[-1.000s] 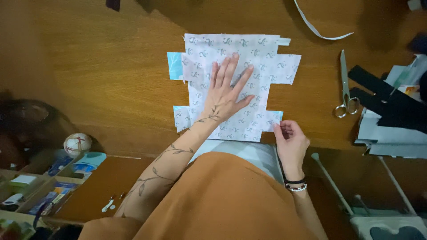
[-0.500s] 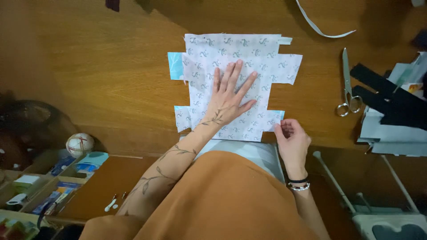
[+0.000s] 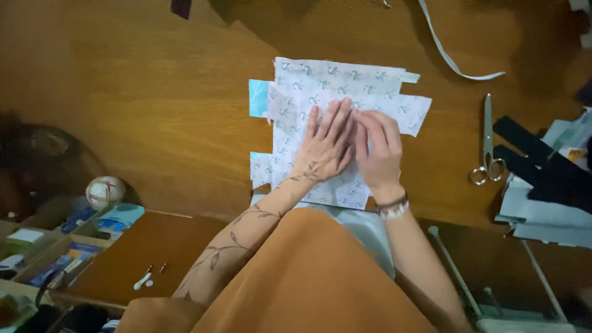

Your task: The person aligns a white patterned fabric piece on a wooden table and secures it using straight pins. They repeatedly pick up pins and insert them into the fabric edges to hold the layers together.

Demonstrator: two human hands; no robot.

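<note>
Nearest, both hands lie on the patterned cloth [image 3: 345, 92], which is spread flat mid-counter [image 3: 154, 111]: left hand [image 3: 324, 148] open, palm down, fingers spread, grasping nothing. Right hand [image 3: 377, 148] touches it alongside, fingertips curled at the cloth; whether that grip pinches a fold is unclear. Farther right lie scissors [image 3: 487, 145]; beyond, a white strip [image 3: 453, 61].

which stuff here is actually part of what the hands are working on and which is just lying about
In use:
- patterned white fabric piece, flat on the wooden table
- left hand and right hand, both pressed flat on it
- light blue layer showing at its left edge

Lying about:
- scissors
- white strip
- dark straps
- small ball
- box of supplies
</note>
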